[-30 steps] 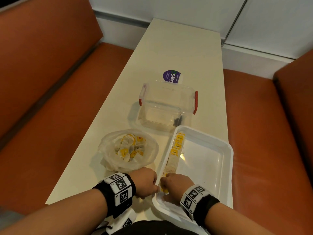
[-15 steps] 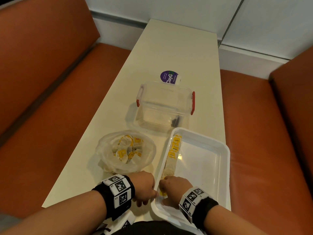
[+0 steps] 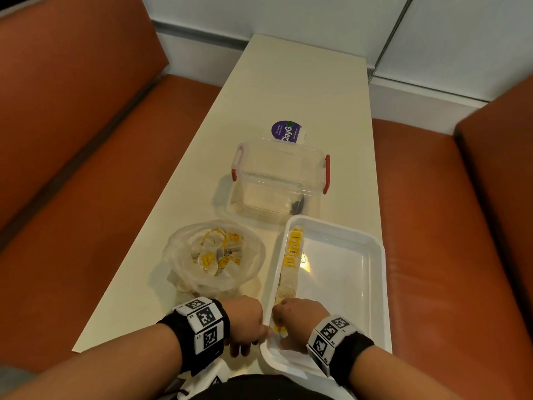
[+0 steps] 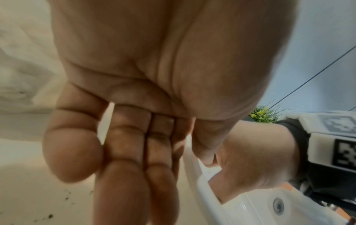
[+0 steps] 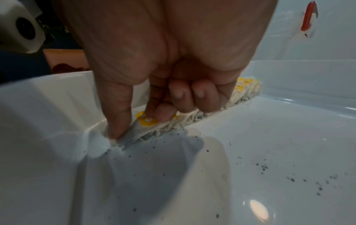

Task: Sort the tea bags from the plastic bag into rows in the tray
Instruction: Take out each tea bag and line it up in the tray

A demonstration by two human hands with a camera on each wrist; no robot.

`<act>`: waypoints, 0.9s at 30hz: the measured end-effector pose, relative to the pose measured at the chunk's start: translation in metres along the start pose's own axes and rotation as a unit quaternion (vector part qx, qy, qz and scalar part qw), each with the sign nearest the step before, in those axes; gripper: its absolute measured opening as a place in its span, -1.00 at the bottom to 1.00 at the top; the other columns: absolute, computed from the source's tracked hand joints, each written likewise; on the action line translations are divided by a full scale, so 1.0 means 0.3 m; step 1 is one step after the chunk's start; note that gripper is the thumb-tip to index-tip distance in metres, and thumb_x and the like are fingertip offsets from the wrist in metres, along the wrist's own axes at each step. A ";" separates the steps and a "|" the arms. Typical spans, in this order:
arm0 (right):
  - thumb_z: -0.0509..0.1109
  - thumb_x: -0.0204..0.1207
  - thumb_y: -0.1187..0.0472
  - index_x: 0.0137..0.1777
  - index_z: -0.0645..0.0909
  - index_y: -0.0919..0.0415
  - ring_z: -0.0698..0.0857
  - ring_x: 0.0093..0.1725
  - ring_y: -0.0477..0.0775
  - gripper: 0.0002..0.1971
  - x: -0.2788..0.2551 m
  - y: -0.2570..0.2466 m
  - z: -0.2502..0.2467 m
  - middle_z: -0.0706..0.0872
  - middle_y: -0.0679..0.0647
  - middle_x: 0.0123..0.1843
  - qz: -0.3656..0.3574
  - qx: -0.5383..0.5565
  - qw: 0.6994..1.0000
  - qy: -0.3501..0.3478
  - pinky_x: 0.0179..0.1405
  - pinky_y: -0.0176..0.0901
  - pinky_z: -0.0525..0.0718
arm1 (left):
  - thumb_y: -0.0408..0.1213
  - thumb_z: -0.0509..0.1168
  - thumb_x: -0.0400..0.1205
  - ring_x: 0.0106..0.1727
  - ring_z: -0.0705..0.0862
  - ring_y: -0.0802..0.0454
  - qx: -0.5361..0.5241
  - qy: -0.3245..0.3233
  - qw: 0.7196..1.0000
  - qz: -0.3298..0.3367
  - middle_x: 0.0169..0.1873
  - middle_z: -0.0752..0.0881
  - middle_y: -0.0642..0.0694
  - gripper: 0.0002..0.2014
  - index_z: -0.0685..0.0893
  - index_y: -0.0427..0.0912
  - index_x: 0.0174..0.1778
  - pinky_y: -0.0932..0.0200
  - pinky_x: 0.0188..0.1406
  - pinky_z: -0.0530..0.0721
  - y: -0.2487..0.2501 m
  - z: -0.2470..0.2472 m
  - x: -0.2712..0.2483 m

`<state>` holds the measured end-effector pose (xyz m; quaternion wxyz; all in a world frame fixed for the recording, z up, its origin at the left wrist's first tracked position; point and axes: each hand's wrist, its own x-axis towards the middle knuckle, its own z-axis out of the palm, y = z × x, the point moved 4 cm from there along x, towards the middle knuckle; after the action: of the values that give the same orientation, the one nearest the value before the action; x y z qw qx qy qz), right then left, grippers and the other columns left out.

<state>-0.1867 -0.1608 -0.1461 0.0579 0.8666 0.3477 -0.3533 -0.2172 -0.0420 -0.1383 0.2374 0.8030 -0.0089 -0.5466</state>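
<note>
— Right hand (image 5: pixel 163 85)?
— Down in the near left corner of the white tray (image 3: pixel 372 272), thumb and forefinger pinched on a tea bag (image 5: pixel 148 124) with a yellow tag, other fingers curled under. Bag seated at the near end of the row of tea bags (image 3: pixel 290 267).
— Lie of that row?
— Long axis straight away from the hand, hugging the tray's left wall, from the near corner to the far one. Looks full along that wall, so probably time for a second row just to the right, parallel.
— Left hand (image 3: pixel 245 321)?
— Fingers nearly straight and loose, holding nothing; thumb touching the tray's left rim, fingertips over the table (image 3: pixel 288 82).
— Source of the next bag?
— Open plastic bag (image 3: pixel 213 255), forward of the left hand, just left of the tray, loose bags heaped inside. Left hand nearer, no tray wall to cross; right hand farther, and still occupied.
— Beyond that?
— Clear lidless box with red latches (image 3: pixel 279 180) behind the tray, apart from it; a purple round label (image 3: pixel 286 131) past that.
</note>
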 end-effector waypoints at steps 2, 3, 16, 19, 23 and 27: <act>0.42 0.46 0.06 0.12 0.58 0.11 0.68 -0.01 0.15 -0.73 -0.014 0.006 -0.019 0.66 0.07 0.06 0.002 0.005 1.000 0.002 0.02 -0.01 0.68 | 0.09 0.08 0.72 -0.35 0.73 0.04 0.016 0.009 1.000 0.009 -0.06 0.84 -0.14 -0.49 0.73 -0.30 0.07 0.07 0.01 0.72 -0.005 -0.021 -0.034; 0.39 0.46 0.08 0.08 0.59 0.09 0.67 -0.03 0.13 -0.77 -0.022 0.012 -0.036 0.65 0.05 0.03 0.006 0.017 1.000 0.005 -0.01 -0.03 0.67 | 0.12 0.08 0.72 -0.31 0.73 0.06 0.025 0.016 0.999 0.021 -0.08 0.84 -0.10 -0.49 0.72 -0.26 0.07 0.07 0.04 0.72 -0.007 -0.036 -0.057; 0.36 0.41 -0.32 0.08 0.48 0.04 0.66 -0.10 -0.01 -0.53 0.053 0.014 -0.378 0.71 -0.08 -0.18 0.077 0.295 0.928 0.216 -0.20 -0.14 0.54 | -0.22 0.21 0.67 -0.08 0.66 0.02 0.103 0.309 0.945 0.007 -0.09 0.74 -0.01 -0.83 0.72 -0.10 -0.01 0.18 -0.16 0.54 -0.103 -0.415 -0.223; 0.33 0.51 0.05 0.04 0.56 0.11 0.62 -0.11 0.07 -0.81 0.086 0.001 -0.386 0.67 0.01 -0.14 0.103 0.288 0.925 0.226 -0.18 -0.18 0.54 | -0.33 0.22 0.66 0.06 0.66 -0.13 0.166 0.295 0.941 -0.022 0.05 0.70 -0.15 -0.86 0.66 -0.23 0.05 0.12 -0.07 0.54 -0.103 -0.383 -0.111; 0.29 0.49 0.15 -0.01 0.54 0.10 0.65 -0.14 0.09 -0.89 0.084 -0.014 -0.387 0.70 0.05 -0.14 0.113 0.312 0.914 0.232 -0.24 -0.22 0.49 | -0.21 0.22 0.69 0.08 0.68 -0.14 0.114 0.342 0.932 -0.026 0.08 0.72 -0.22 -0.77 0.66 -0.28 0.09 0.08 0.06 0.59 -0.114 -0.404 -0.035; 0.26 0.49 0.17 -0.03 0.52 0.06 0.66 -0.18 0.06 -0.91 0.075 -0.017 -0.382 0.72 0.04 -0.18 0.119 0.329 0.906 0.239 -0.40 -0.24 0.45 | 0.07 0.19 0.63 0.23 0.64 -0.11 0.164 0.350 0.922 -0.027 0.23 0.69 -0.17 -0.55 0.62 -0.20 0.26 0.03 0.27 0.57 -0.122 -0.408 0.027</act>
<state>-0.1129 -0.1047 -0.0748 -0.2737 0.9299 0.1097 -0.2201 -0.1150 0.0337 -0.1244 0.0754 0.9708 0.0064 -0.2279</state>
